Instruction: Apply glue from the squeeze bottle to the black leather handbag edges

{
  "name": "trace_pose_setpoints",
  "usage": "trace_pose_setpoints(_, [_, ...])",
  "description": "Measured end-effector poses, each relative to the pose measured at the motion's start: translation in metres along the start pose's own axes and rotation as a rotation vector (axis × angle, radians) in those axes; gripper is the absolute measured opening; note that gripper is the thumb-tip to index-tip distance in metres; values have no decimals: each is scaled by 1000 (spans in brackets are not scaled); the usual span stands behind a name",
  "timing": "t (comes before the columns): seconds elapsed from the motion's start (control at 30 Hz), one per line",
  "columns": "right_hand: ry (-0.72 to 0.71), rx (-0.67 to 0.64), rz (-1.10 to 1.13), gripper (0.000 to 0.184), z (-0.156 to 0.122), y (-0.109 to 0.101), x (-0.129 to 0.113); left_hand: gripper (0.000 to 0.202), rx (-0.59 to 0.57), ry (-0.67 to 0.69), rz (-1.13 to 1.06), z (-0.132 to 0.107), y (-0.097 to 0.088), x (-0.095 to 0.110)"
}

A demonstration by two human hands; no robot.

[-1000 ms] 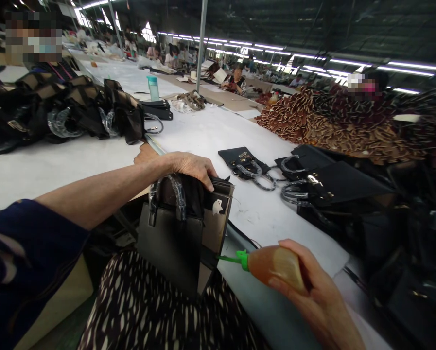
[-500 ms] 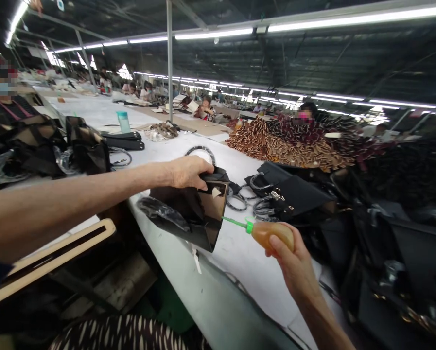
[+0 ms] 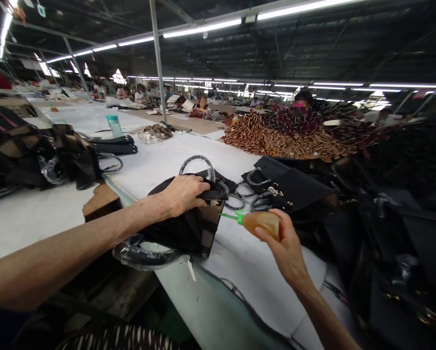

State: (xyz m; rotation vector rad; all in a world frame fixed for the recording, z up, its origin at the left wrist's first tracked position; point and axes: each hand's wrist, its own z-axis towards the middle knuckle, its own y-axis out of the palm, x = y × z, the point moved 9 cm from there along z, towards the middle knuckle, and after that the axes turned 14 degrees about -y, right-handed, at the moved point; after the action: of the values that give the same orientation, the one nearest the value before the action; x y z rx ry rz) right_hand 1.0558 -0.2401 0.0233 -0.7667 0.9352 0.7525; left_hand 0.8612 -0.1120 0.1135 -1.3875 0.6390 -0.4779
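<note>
A black handbag (image 3: 183, 231) with plastic-wrapped handles lies across the table's near edge, its brownish side panel turned to the right. My left hand (image 3: 186, 194) grips the bag's upper edge, thumb and fingers closed on it. In my right hand (image 3: 285, 243) is a squeeze bottle (image 3: 261, 224) of amber liquid, with a green cap and a long thin green nozzle. The nozzle's tip points left at the bag's side edge; whether it touches cannot be made out. One wrapped handle (image 3: 148, 255) hangs toward me, and another loop rises behind my left hand.
More black bags (image 3: 294, 187) lie to the right, and others (image 3: 31, 155) stand at the left. A heap of brown and maroon strips (image 3: 283, 133) sits farther back. A turquoise-lidded bottle (image 3: 114, 126) stands on the white table (image 3: 148, 163). Co-workers sit around the tables.
My left hand has folded the bag's upper edge down over the side panel. The near handle has dropped outward. The bottle has shifted slightly left along with the view.
</note>
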Motion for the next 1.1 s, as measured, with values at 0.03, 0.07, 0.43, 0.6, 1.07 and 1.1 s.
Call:
trace_pose_setpoints(0.03, [-11, -3, -6, 57, 2, 2, 2, 20, 6, -2, 1, 0, 0, 0])
trace_pose_setpoints(0.07, [-20, -8, -11, 56, 4, 4, 3, 19, 12, -3, 1, -1, 1, 0])
trace_pose_setpoints(0.43, [38, -118, -132, 56, -12, 18, 23, 20, 1, -10, -15, -15, 9, 3])
trace_pose_setpoints(0.6, [74, -126, -129, 55, -18, 21, 34, 18, 31, -10, -29, -27, 10, 3])
trace_pose_setpoints(1.07, [125, -148, -70, 53, -31, 24, 45, 15, 30, -8, -108, -61, 12, 12])
trace_pose_setpoints(1.1, [130, -150, -60, 53, -33, 25, 45, 15, 35, -7, -114, -64, 12, 12])
